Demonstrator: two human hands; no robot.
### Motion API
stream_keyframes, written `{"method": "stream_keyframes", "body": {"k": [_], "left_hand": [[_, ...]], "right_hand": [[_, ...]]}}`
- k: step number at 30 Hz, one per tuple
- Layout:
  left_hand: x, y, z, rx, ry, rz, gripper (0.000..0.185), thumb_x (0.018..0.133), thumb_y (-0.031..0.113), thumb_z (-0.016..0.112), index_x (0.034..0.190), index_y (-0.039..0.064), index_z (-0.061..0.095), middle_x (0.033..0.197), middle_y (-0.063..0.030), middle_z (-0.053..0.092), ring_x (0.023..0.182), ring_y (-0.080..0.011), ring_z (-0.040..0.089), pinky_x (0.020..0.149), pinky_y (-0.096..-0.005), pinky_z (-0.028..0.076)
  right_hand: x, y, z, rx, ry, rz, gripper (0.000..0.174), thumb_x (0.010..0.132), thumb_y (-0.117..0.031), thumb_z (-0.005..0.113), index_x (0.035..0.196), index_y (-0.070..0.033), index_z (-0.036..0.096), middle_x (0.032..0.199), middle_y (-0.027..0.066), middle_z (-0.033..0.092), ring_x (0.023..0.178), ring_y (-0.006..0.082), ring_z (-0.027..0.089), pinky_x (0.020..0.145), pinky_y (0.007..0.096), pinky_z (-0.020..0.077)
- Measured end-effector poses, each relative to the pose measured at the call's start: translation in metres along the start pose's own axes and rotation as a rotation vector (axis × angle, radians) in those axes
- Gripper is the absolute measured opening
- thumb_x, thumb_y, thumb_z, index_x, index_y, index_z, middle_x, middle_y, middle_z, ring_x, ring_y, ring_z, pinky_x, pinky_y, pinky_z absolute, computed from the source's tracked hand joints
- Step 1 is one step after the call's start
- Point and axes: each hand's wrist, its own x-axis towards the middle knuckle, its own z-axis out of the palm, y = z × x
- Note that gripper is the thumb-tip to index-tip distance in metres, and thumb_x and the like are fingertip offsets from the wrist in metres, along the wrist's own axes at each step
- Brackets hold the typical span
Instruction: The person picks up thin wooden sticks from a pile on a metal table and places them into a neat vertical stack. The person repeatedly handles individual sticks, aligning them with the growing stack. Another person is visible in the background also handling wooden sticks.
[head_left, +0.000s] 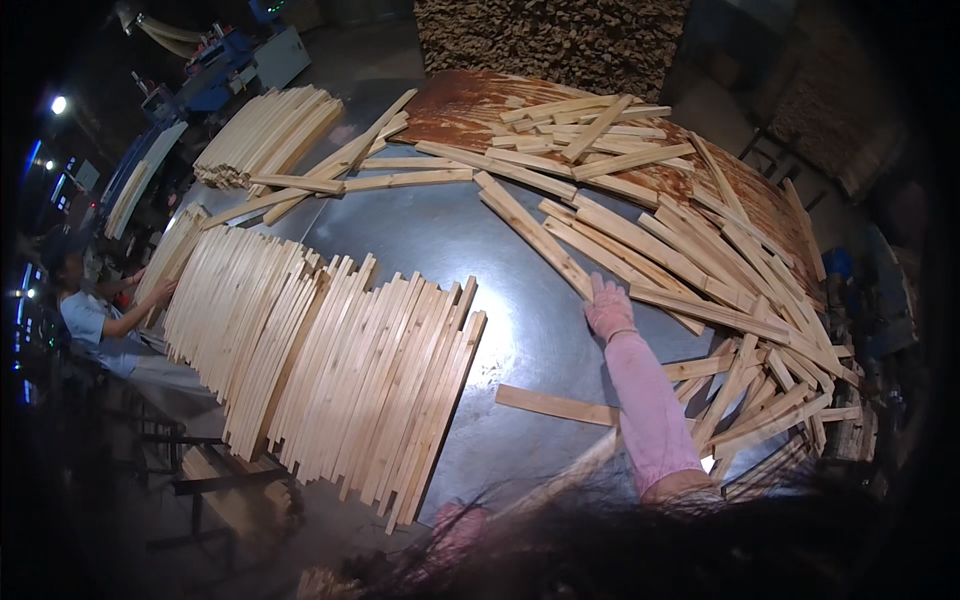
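Note:
My right hand (610, 310), in a pink glove with a pink sleeve, is at the near end of a wooden strip (534, 234) on the metal tabletop (405, 214). That end lies between thumb and fingers. Low in the view, my left hand (459, 526), also pink-gloved, is blurred and partly covered by dark hair; its fingers cannot be made out. Close by it, a blurred wooden strip (566, 474) slants up toward my right forearm. Another short strip (556, 405) runs to the forearm, which hides its right end. Left of my hands, strips lie side by side in a row (375, 382).
Loose strips (675, 255) lie crisscrossed at right, with more on a rusty sheet (457, 101) beyond. At far left a co-worker (105, 315) has both hands at a bundle of strips (174, 251). A stack (266, 135) and blue machinery (217, 71) stand behind.

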Motion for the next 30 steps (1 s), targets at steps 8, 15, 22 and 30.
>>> {"method": "stream_keyframes", "body": {"k": [8,15,22,30], "left_hand": [[0.004,-0.074,0.007,0.113,0.968,-0.164,0.054,0.082,0.027,0.08,0.128,0.008,0.059,0.139,-0.021,0.052,0.124,-0.042,0.05,0.117,-0.065,0.029],[0.034,-0.034,-0.044,-0.423,0.986,0.215,0.045,0.093,0.016,0.07,0.133,0.002,0.058,0.114,-0.0197,0.067,0.1,-0.0416,0.064,0.092,-0.0517,0.052],[0.117,0.01,-0.032,-1.548,0.329,0.389,0.04,0.102,0.034,0.069,0.121,-0.001,0.062,0.094,-0.0066,0.07,0.079,-0.0204,0.069,0.073,-0.0351,0.058],[0.056,-0.023,-0.033,-1.362,0.429,0.444,0.052,0.1,0.031,0.075,0.137,-0.002,0.058,0.105,-0.008,0.07,0.089,-0.0181,0.068,0.081,-0.0343,0.058]], "right_hand": [[-0.068,0.064,-0.003,1.319,-0.525,0.057,0.078,0.096,-0.027,0.075,0.164,-0.016,0.039,0.106,0.0135,0.069,0.088,0.0236,0.069,0.074,0.0404,0.0597],[-0.221,0.017,0.064,2.154,-0.788,0.2,0.064,0.097,-0.037,0.077,0.148,-0.007,0.051,0.111,0.0163,0.07,0.098,0.0318,0.069,0.081,0.0456,0.0616],[-0.265,-0.035,0.021,0.185,0.062,-0.467,0.051,0.1,-0.039,0.064,0.146,-0.015,0.06,0.134,0.0166,0.067,0.126,0.0359,0.061,0.104,0.0502,0.0493],[-0.134,-0.01,0.007,0.108,-0.047,-0.073,0.042,0.103,-0.043,0.058,0.137,-0.018,0.062,0.126,0.024,0.067,0.115,0.0426,0.068,0.099,0.0532,0.0534]]}}
